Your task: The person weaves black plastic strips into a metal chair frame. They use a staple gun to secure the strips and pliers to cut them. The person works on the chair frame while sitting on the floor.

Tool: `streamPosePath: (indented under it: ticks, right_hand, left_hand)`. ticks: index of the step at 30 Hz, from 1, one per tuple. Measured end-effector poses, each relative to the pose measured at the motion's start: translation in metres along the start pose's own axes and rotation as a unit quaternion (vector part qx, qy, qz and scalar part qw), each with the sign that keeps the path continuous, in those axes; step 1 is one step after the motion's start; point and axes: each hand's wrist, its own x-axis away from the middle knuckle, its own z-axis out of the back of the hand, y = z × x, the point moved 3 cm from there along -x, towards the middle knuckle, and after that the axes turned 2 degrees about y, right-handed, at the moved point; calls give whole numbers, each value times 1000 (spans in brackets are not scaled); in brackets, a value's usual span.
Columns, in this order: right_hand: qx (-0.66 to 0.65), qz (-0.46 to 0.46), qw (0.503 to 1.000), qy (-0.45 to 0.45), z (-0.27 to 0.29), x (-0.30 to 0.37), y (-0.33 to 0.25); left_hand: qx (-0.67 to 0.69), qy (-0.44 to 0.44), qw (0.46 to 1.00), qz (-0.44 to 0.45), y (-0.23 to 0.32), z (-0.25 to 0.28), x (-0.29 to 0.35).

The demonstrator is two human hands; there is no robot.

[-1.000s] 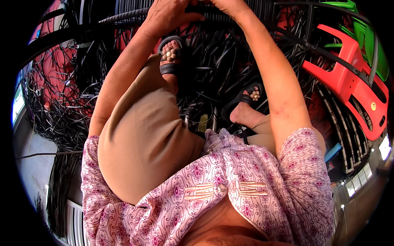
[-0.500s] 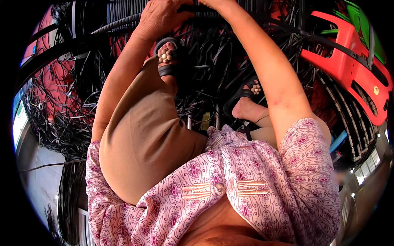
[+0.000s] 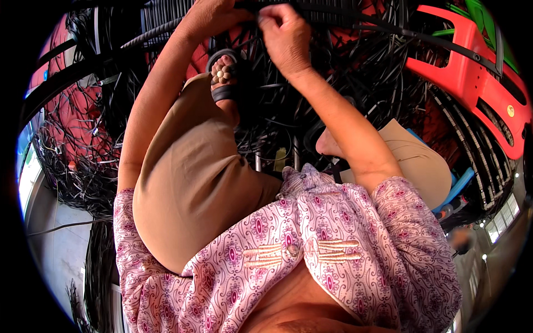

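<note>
Black ribbed weave (image 3: 162,23) lies just left of the left hand (image 3: 214,19), perhaps placed close for steadying, while the right hand (image 3: 286,43) curls nearby; whether either grips anything, I cannot tell.

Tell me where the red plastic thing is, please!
In the head view, the red plastic thing is at the upper right, beside the green plastic pieces.

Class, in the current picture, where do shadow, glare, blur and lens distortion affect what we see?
Head view: the black strips in the middle sink into deep shadow; head view: the bright patch at lower right looks washed out; head view: the right hand seems slightly blurred; head view: fisheye bending toward the rim, black corners.
</note>
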Motion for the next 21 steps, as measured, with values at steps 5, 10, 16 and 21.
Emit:
streamPosePath:
  ticks: [5, 10, 16, 21]
  right_hand:
    - [-25, -97, 994, -32, -30, 18, 26]
    - [-282, -334, 888, -144, -42, 24, 48]
    - [-259, -249, 914, -188, -20, 20, 20]
    - [-271, -323, 875, -239, 6, -5, 14]
  left_hand:
    - [35, -32, 999, 14, -3, -1, -2]
    - [43, -19, 998, -32, 1, 2, -3]
    - [-7, -24, 1000, -19, -3, 1, -1]
    - [-1, 16, 995, -98, 1, 3, 4]
